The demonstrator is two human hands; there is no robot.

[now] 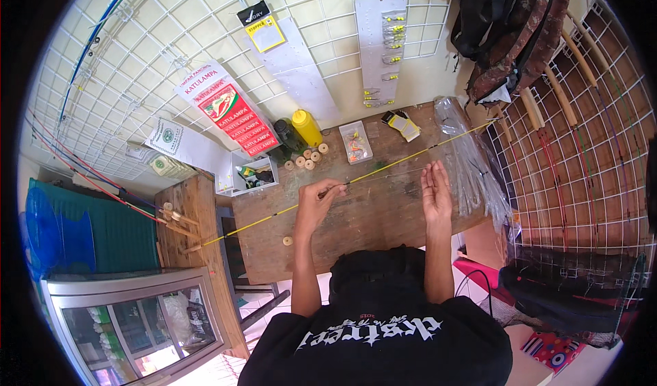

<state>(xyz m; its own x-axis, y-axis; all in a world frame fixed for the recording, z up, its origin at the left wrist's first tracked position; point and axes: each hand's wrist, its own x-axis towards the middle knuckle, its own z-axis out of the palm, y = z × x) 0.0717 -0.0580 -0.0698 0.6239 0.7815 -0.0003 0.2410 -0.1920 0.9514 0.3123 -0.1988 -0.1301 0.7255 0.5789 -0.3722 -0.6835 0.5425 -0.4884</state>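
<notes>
A slim yellow fishing rod [404, 159] slants across the wooden workbench, from its pale grip at the lower left up toward the right. My left hand [315, 202] is closed on the rod near its middle, fingers pinched around it by a dark band. From there a fine pale thread [387, 175] runs right, just below the rod. My right hand [436, 191] is raised at the other end of this thread, palm turned inward, with thumb and fingertips together on it. The exact grip on the thread is too small to make out.
Cork rings [309, 156] and a yellow squeeze bottle [306, 127] stand at the bench's back. A white tray [365, 155] holds small colourful pieces. Clear plastic sleeves [465, 174] lie at the right. More rods hang on the right wire grid; a glass cabinet [137, 324] is lower left.
</notes>
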